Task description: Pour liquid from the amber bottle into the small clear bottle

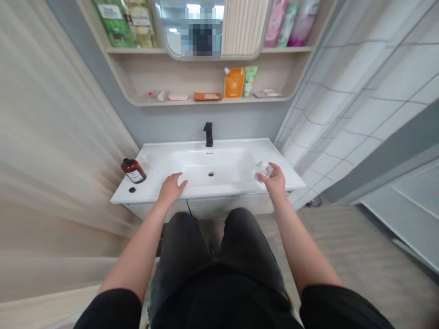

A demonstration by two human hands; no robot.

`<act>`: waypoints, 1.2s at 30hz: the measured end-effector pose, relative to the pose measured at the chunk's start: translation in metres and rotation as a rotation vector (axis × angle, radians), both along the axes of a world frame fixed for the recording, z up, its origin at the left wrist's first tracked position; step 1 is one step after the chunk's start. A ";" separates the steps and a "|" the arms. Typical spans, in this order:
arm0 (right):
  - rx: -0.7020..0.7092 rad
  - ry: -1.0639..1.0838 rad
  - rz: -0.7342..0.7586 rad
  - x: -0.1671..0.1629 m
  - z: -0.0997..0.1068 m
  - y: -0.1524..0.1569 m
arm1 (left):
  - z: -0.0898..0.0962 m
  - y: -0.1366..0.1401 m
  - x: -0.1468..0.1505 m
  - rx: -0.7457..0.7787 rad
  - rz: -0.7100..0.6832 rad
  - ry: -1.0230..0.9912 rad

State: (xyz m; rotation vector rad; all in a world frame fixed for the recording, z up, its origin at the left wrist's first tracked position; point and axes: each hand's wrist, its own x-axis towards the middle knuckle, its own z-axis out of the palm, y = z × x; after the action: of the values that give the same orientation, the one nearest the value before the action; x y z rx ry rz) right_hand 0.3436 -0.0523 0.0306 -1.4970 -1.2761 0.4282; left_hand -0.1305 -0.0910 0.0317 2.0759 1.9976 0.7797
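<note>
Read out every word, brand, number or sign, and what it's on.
No text is readable.
Brown bottle: label too small.
Green pack, yellow pack, pink pack, purple pack: blurred.
Orange pouch: print too small.
Lower green tube: blurred.
Flat orange packet: label too small.
Whitish item in right hand: no lettering discernible.

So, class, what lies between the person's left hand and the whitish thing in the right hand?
In the head view, the white sink basin with its dark drain hole lies between the left hand and the whitish thing in the right hand.
</note>
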 end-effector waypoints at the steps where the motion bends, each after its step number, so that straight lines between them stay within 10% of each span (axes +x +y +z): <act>1: -0.028 -0.023 -0.095 0.016 -0.001 0.013 | -0.005 0.007 -0.008 -0.033 0.033 0.067; 7: -0.085 -0.070 -0.393 0.059 -0.002 0.066 | -0.024 0.020 -0.009 -0.236 0.107 0.251; 15: 0.002 -0.037 -0.352 0.031 0.014 0.092 | -0.024 0.019 -0.004 -0.253 0.139 0.302; 26: -0.248 -0.052 -0.416 0.053 -0.014 0.209 | -0.024 0.020 -0.002 -0.249 0.173 0.301; 36: -0.037 -0.103 -0.459 0.032 -0.009 0.179 | -0.022 0.019 -0.002 -0.252 0.175 0.278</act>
State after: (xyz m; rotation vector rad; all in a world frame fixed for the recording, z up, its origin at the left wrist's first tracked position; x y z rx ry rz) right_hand 0.3759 0.1265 0.0219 -1.8009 -0.9622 0.0740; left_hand -0.1324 -0.0718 0.0098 1.9713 2.3063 0.2511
